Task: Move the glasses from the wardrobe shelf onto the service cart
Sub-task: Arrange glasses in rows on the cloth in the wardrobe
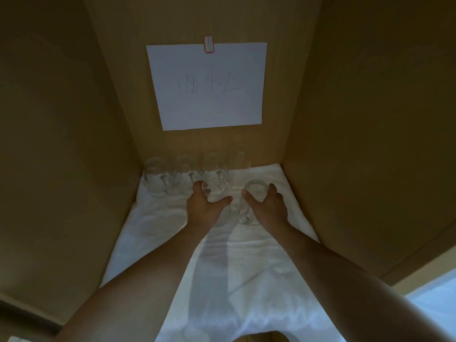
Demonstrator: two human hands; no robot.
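Both my arms reach deep into a wooden wardrobe compartment. My left hand (203,207) is wrapped around a clear glass mug (215,191) standing on a white towel (209,267). My right hand (267,206) grips a second clear glass mug (255,190), whose handle (244,214) points toward me. Behind them, a row of more clear glasses stands against the back wall: one at the left (155,177), one beside it (185,176), one behind my left hand (216,165), and a faint one further right (239,160). The service cart is not in view.
Wooden side walls (357,144) close in the shelf on the left and right. A white paper sheet (207,85) with handwriting is taped to the back panel. The towel covers the shelf floor down to the front edge.
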